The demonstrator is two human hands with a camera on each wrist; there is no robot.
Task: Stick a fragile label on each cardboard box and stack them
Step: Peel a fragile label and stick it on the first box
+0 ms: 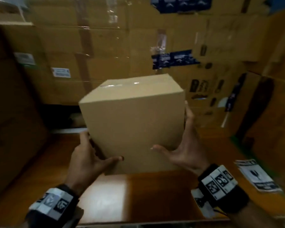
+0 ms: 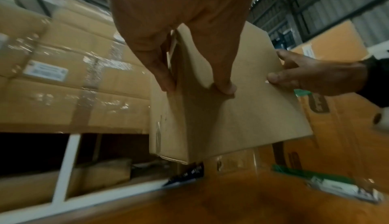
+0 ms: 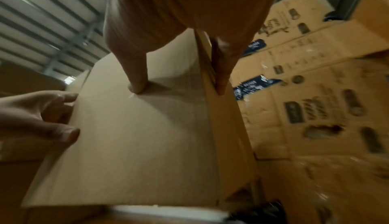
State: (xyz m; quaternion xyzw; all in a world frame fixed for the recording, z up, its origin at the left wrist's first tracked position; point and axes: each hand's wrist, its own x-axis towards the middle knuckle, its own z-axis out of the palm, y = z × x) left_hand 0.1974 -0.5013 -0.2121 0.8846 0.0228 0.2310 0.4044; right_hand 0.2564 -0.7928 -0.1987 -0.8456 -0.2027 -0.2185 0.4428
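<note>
Both hands are holding the plain brown cardboard box (image 1: 132, 122) over the orange-brown wooden table (image 1: 163, 195): the left hand (image 1: 87, 160) and right hand (image 1: 186, 150) are pinching its lower corners, thumbs on the near face. Being squeezed only at the corners, it is risking a slip. The black-and-white fragile labels (image 1: 255, 175) are lying at the near right.

Cardboard box (image 1: 132, 122) centre frame, above wooden table (image 1: 155, 195), tilted. Left hand (image 1: 87, 160) at box's lower left corner, thumb on near face. Right hand (image 1: 186, 150) at box's lower right, thumb on near face, fingers up right side. Fragile labels (image 1: 257, 176) on table, lower right of frame, just right of right wrist. Stacked cartons (image 1: 92, 51) behind box, filling upper frame; more cartons at left and right edges.
</note>
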